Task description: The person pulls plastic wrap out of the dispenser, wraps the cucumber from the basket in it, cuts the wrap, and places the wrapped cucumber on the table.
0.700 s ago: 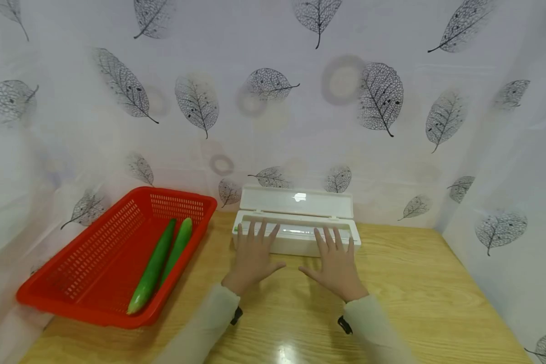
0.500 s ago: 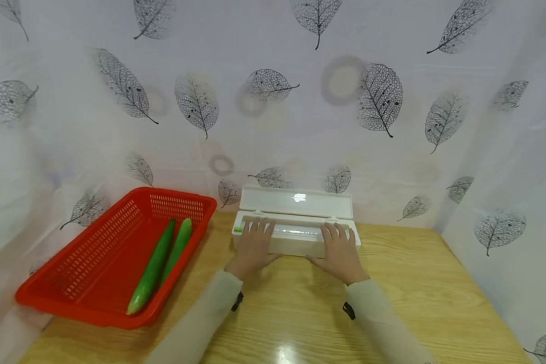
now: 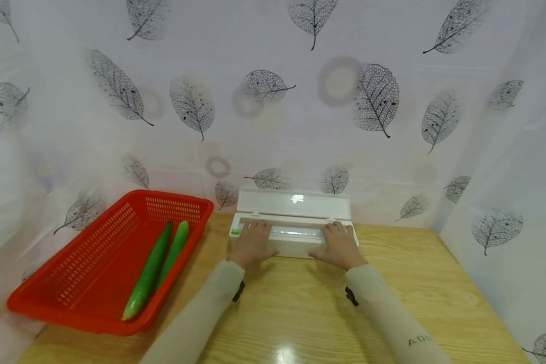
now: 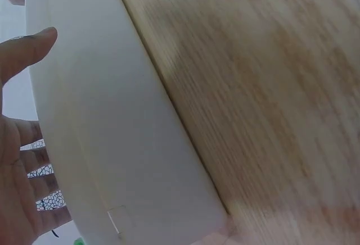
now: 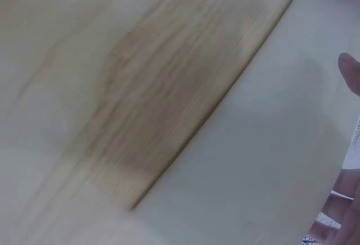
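A long white cling film box (image 3: 296,248), its hinged lid (image 3: 296,203) raised, stands at the back of the table. Inside it lies a roll of clear film (image 3: 297,232), with a small green piece (image 3: 235,231) at the left end. My left hand (image 3: 251,244) holds the box near its left end, fingers bent over the front rim and thumb at the front wall. Near the right end my right hand (image 3: 339,245) grips it the same way, with fingertips hidden inside. Both wrist views show thumbs by the white front wall, fingers beyond the top edge.
To the left stands a red plastic basket (image 3: 86,258) with two green cucumbers (image 3: 148,273) in it. The wooden table (image 3: 291,308) runs up to a leaf-patterned curtain (image 3: 273,136) at the back and sides.
Both hands, earlier spread with straight fingers over the box, have come down onto it. Their fingers now bend over the front rim. The head view has shifted slightly.
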Tool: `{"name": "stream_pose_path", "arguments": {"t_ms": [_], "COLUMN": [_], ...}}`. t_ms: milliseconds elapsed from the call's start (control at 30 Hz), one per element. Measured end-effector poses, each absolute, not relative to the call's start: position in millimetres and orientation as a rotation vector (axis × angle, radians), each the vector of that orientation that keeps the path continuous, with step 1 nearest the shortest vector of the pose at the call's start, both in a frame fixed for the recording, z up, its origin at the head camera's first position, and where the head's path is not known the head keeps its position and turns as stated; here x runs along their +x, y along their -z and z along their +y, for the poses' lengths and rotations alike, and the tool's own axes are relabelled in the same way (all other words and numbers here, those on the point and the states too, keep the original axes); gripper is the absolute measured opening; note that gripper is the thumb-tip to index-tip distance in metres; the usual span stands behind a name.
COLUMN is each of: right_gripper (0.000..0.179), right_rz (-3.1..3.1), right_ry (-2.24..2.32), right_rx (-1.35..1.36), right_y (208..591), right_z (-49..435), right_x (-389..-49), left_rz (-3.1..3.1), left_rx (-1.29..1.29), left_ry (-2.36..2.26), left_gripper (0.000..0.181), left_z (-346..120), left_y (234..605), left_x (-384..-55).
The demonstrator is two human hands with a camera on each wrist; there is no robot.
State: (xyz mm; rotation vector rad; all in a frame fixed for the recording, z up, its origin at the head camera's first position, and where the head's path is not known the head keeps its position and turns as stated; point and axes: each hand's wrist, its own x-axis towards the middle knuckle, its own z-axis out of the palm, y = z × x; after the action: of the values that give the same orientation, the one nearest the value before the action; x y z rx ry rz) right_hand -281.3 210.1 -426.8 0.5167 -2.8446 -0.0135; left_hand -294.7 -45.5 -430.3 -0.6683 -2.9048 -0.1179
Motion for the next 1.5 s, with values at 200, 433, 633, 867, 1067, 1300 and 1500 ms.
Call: {"name": "stream_pose_path", "arguments": {"t_ms": [200,433,633,867,1067,1300,1500], "right_gripper": [0.081,0.082,0.081,0.080,0.082,0.071,0.048], "right_rz": [-2.848,-2.891,-2.929,-2.951,-2.971,-2.962,-2.918], "right_ry": [0.068,0.052,0.065,0.082,0.077,-0.089,-0.280], "right_rx": [0.527,0.529,0.518,0.514,0.518,0.543,0.584], "right_y": [423.8,423.6,418.4,411.5,414.0,415.5,410.6], "right_z": [210.0,210.1,207.8,204.6,206.4,224.4,244.1], "right_x": [-288.6,-297.1,-300.1,-300.2,-305.0,-306.4,-305.3], "left_rz": [-2.947,-3.023,-3.033,-3.073,-3.098,-3.030,-2.950], "left_rx": [-0.679,-0.683,-0.707,-0.695,-0.692,-0.774,-0.731], "left_ry": [0.140,0.020,0.067,0.088,0.125,0.173,0.331], "left_gripper": [0.076,0.078,0.076,0.074,0.075,0.060,0.044], "left_z": [-45.0,-46.7,-48.2,-46.2,-45.9,-55.6,-67.9], "left_y": [424.7,418.9,415.8,411.7,408.5,414.8,413.5], "left_x": [-302.2,-314.1,-322.6,-326.8,-326.4,-327.8,-324.9]}}
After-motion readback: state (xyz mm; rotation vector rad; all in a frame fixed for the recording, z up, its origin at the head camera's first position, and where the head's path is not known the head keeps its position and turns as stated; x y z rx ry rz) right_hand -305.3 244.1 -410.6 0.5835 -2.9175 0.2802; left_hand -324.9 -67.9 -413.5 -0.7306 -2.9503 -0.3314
